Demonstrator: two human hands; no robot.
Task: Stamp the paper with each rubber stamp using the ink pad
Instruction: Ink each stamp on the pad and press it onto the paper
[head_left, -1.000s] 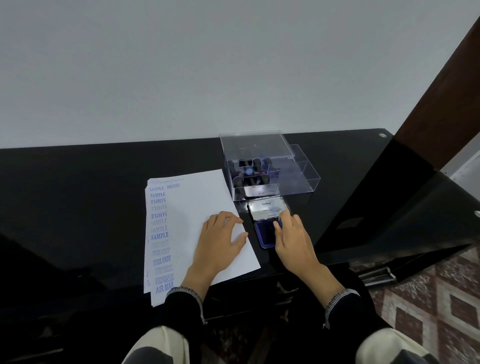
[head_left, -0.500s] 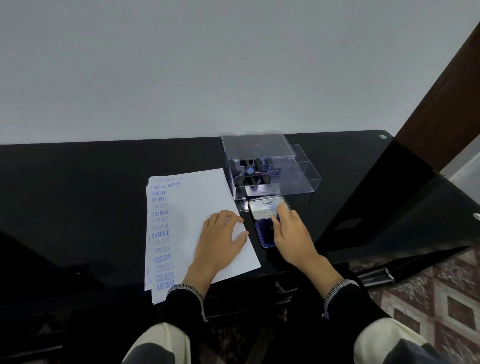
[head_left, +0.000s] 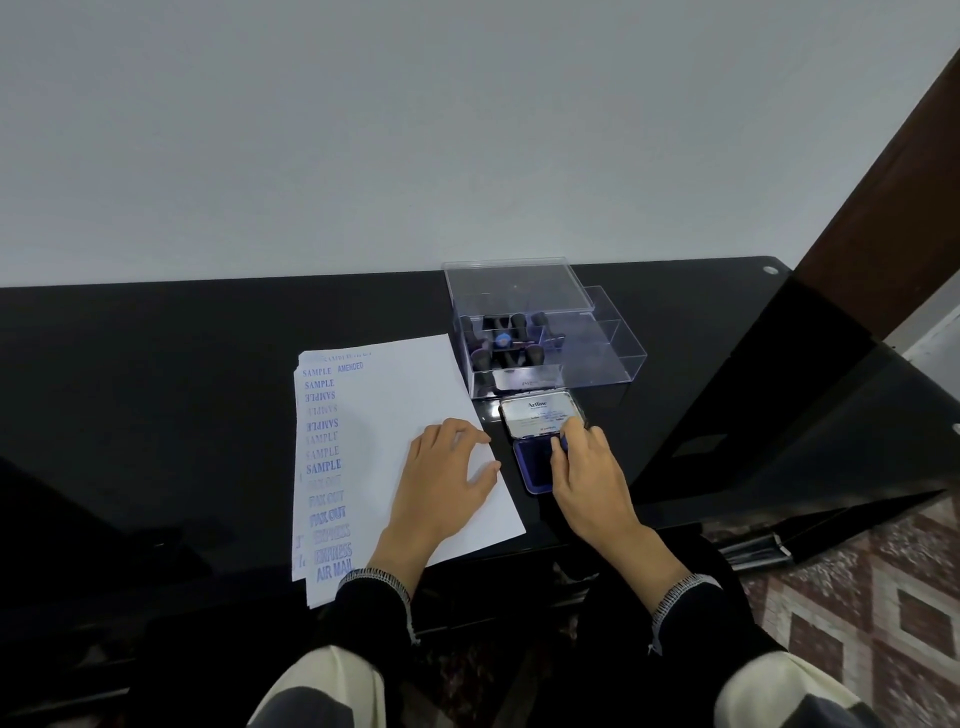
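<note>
A stack of white paper (head_left: 395, 415) lies on the black table, with blue stamped words such as SAMPLE and FAX OUT down its left edge. My left hand (head_left: 441, 483) rests flat on the sheet's right part, fingers spread. Right of the paper sits the open ink pad (head_left: 532, 467), its silver lid (head_left: 535, 413) folded back. My right hand (head_left: 587, 473) is over the blue pad, fingers closed on a small rubber stamp (head_left: 560, 444) that is pressed onto it. Only the stamp's bluish top shows.
A clear plastic box (head_left: 613, 358) behind the ink pad holds several more dark stamps (head_left: 506, 343), and its clear lid (head_left: 514, 288) sits on top. The table's front edge is near my wrists. A dark glass panel (head_left: 779, 415) stands to the right.
My right hand has shifted slightly toward the far end of the ink pad with the stamp. My left hand has stayed on the paper.
</note>
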